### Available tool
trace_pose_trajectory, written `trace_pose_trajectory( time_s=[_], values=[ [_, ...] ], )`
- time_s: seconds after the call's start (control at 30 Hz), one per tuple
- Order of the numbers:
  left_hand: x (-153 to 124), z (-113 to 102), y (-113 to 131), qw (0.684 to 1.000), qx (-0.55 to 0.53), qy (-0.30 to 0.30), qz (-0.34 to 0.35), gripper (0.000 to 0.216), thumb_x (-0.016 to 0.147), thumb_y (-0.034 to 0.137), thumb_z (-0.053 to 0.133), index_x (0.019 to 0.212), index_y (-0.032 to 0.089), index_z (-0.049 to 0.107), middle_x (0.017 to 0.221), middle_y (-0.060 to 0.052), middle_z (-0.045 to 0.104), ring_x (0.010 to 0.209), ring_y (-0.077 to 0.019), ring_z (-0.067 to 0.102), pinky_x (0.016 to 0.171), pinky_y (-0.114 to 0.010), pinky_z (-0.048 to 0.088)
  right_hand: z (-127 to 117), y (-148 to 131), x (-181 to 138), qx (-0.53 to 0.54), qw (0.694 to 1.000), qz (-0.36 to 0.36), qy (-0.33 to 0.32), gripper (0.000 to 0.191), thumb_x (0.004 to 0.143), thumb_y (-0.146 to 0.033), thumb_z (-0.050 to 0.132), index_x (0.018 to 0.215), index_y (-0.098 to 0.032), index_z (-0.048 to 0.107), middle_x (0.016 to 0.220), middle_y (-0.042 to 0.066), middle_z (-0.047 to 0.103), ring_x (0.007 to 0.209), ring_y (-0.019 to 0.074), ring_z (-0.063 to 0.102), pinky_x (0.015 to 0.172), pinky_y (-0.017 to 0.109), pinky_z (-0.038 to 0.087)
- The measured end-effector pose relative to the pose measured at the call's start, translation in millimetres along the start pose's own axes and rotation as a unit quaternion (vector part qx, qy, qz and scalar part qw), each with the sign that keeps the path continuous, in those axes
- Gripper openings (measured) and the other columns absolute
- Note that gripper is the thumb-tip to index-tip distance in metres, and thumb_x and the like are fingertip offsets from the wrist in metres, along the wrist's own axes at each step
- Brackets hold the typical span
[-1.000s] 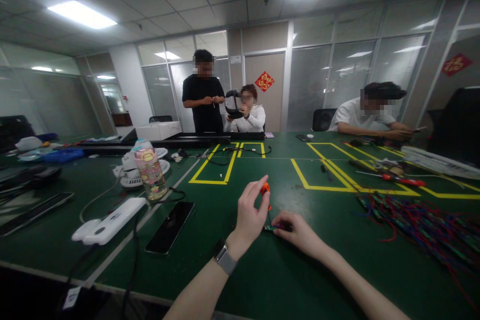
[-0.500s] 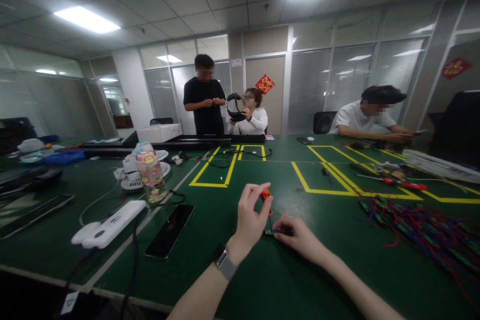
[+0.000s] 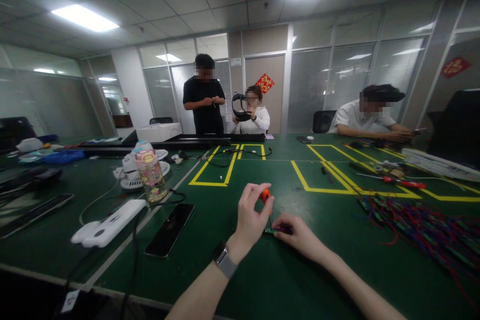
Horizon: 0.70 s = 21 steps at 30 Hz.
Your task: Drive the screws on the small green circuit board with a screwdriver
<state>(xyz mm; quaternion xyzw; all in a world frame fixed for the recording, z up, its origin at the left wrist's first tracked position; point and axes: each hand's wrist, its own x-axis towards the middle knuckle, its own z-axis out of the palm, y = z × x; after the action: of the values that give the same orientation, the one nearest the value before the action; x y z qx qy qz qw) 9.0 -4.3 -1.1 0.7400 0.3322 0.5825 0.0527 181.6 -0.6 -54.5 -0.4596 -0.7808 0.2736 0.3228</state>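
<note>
My left hand (image 3: 252,212), with a watch on its wrist, is closed around the orange handle of a small screwdriver (image 3: 266,195). The screwdriver stands nearly upright, its thin shaft pointing down at a small green circuit board (image 3: 268,231) on the table. Whether the tip touches the board I cannot tell. My right hand (image 3: 294,232) pinches the board's right end, where dark and purplish wires show beneath the fingers. Part of the board is hidden by the fingers.
A heap of wired boards (image 3: 412,230) lies to the right, near a red-handled screwdriver (image 3: 405,182). To the left are a phone (image 3: 170,230), a white device (image 3: 116,224) and a drink bottle (image 3: 150,177). Three people are across the green table (image 3: 210,280).
Both my hands stay in nearly the same place, and the orange handle looks slightly turned. Across the table, a seated person has shifted a black headset a little to the right.
</note>
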Motion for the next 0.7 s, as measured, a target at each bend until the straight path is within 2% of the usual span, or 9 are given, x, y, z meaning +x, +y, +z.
trace_pose_trajectory(
  time_s=[0.17, 0.3, 0.53, 0.7],
  values=[
    [-0.5, -0.4, -0.2, 1.0, -0.015, -0.024, -0.002, 0.036, 0.098, 0.019, 0.043, 0.133, 0.022, 0.054, 0.106, -0.007, 0.063, 0.096, -0.018, 0.061, 0.086, -0.032, 0.051, 0.2, 1.7, 0.3, -0.001, 1.0, -0.006, 0.003, 0.011, 0.077, -0.019, 0.063, 0.085, -0.017, 0.07, 0.085, 0.004, 0.068, 0.078, 0.0187, 0.061, 0.072, 0.029, 0.047],
    [-0.1, -1.1, -0.1, 1.0, 0.005, -0.002, -0.005, 0.029, 0.094, 0.022, 0.053, 0.122, 0.023, 0.062, 0.093, -0.004, 0.061, 0.087, -0.0174, 0.06, 0.078, -0.03, 0.051, -0.6, -0.1, 0.0, -0.001, 1.0, 0.001, 0.001, 0.011, 0.077, -0.018, 0.063, 0.086, -0.017, 0.07, 0.085, 0.004, 0.068, 0.078, 0.0187, 0.061, 0.072, 0.029, 0.047],
    [-0.6, 0.1, 0.3, 1.0, -0.008, -0.02, -0.006, 0.036, 0.098, 0.018, 0.041, 0.131, 0.023, 0.055, 0.106, -0.007, 0.062, 0.096, -0.0183, 0.06, 0.086, -0.032, 0.05, -1.5, -0.3, -0.1, -0.002, 1.0, 0.001, -0.002, 0.012, 0.077, -0.019, 0.063, 0.087, -0.017, 0.07, 0.086, 0.004, 0.068, 0.079, 0.0188, 0.06, 0.072, 0.029, 0.047],
    [-0.5, 0.0, -0.8, 1.0, 0.015, 0.002, -0.016, 0.028, 0.094, 0.023, 0.053, 0.12, 0.023, 0.061, 0.096, -0.005, 0.058, 0.089, -0.0183, 0.058, 0.08, -0.031, 0.05, -1.5, -1.2, -0.2, 0.001, 1.0, 0.002, -0.001, 0.011, 0.076, -0.018, 0.064, 0.085, -0.016, 0.07, 0.084, 0.004, 0.068, 0.078, 0.0188, 0.06, 0.072, 0.029, 0.047]
  ],
)
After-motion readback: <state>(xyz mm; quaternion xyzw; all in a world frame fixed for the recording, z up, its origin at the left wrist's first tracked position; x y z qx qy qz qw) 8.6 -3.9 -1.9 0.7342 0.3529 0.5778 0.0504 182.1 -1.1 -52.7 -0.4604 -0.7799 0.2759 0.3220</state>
